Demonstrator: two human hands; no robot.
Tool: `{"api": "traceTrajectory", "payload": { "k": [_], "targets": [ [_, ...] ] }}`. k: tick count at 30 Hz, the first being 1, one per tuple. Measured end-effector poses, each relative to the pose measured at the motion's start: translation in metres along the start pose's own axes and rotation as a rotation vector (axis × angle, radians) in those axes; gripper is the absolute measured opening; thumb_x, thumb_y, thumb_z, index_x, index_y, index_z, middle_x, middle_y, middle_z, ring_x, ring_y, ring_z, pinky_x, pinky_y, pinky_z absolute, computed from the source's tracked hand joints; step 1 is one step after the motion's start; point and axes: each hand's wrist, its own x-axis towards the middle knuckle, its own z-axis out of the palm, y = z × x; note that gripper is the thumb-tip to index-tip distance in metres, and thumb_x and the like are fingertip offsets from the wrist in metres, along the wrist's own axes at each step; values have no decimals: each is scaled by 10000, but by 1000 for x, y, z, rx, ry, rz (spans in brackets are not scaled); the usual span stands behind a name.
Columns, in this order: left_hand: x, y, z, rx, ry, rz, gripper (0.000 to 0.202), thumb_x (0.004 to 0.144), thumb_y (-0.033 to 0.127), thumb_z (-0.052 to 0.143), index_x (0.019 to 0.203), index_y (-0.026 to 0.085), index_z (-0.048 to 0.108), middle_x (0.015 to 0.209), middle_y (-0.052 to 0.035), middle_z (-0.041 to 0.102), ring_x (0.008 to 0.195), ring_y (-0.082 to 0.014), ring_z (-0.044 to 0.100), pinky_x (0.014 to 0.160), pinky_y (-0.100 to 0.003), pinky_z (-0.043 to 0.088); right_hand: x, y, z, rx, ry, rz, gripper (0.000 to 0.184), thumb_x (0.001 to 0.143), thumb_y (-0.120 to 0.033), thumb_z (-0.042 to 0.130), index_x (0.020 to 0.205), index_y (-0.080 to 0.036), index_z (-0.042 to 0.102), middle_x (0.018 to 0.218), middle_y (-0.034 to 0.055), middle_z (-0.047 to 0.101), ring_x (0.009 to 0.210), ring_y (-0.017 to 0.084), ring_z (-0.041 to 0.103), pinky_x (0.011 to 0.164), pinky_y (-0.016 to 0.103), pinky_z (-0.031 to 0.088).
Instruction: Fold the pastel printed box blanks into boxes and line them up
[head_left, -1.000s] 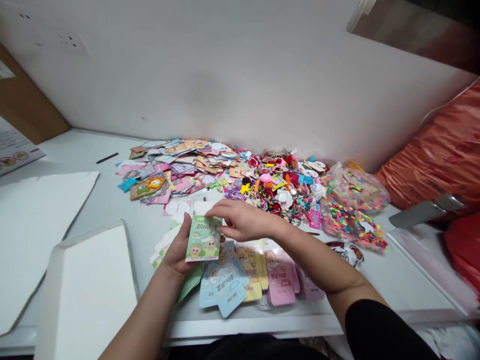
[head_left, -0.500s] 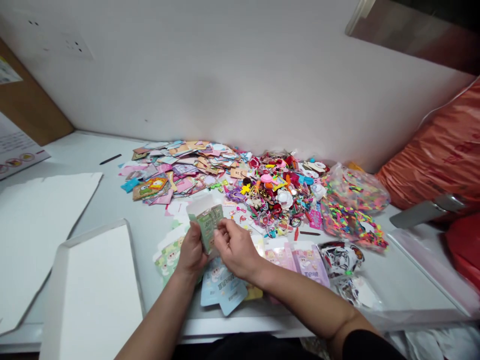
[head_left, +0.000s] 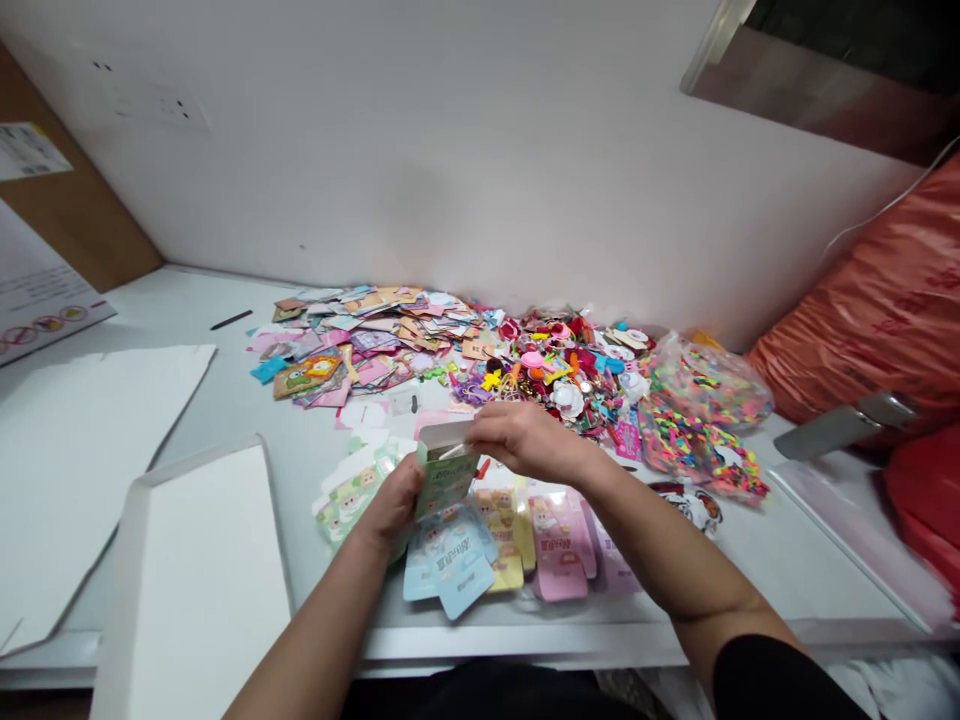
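Observation:
My left hand (head_left: 397, 500) is closed around a small green printed carton (head_left: 448, 482), held upright with its pale top flap raised. At the carton's open top my right hand (head_left: 517, 440) has its fingers pinched together; a whitish edge shows by the fingertips, but what they grip is hidden. Below lie flat cartons of the same kind: blue (head_left: 454, 560), yellow (head_left: 499, 530), pink (head_left: 559, 545) and purple (head_left: 611, 555). Green ones (head_left: 352, 505) lie left of my left hand.
Behind are a heap of paper cards (head_left: 375, 340) and a pile of colourful trinkets (head_left: 570, 370). Bags of bright bands (head_left: 705, 430) and a grey bottle (head_left: 840, 430) stand right. A white box lid (head_left: 210, 580) and a white sheet (head_left: 90, 440) lie left.
My right hand has moved from the carton's front up and right to its open top. The carton has shifted slightly right and lower, with its opening now showing.

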Motion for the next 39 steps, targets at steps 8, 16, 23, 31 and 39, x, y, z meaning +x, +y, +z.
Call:
{"api": "traceTrajectory", "payload": {
  "k": [8,16,23,31,39],
  "targets": [
    [4,-7,-7,-104,-102,-54,603,625,616,688,993,138,674,875,-118,728,840,-290,680,775,-412,519,-11,-11,17,167,224,146,190,867,-310,562,971,-167,632,969,66,632,794,134,569,719,231,435],
    [36,15,3,204,218,151,497,752,568,593,954,127,700,935,-98,710,833,-197,618,747,-276,441,-10,33,50,501,245,374,255,808,-351,614,946,-138,633,793,10,598,687,115,514,631,204,408],
    [52,14,-2,403,338,-55,319,671,333,718,914,128,704,598,-1,614,479,-80,454,488,-207,310,-11,76,96,525,260,439,221,750,-265,643,929,-137,657,759,5,616,647,110,504,632,212,394],
    [74,-13,-16,572,421,-35,302,592,270,708,841,102,676,668,-70,678,462,-111,524,466,-230,369,-23,96,106,1013,86,631,396,793,-481,557,906,-115,661,653,1,591,551,99,496,576,226,414],
    [76,-12,-16,1076,349,309,216,732,318,594,869,200,712,992,-68,690,985,-233,589,921,-367,425,-10,106,122,422,288,419,246,839,-230,541,1029,-176,687,981,56,681,906,178,601,847,300,446]
  ]
}}
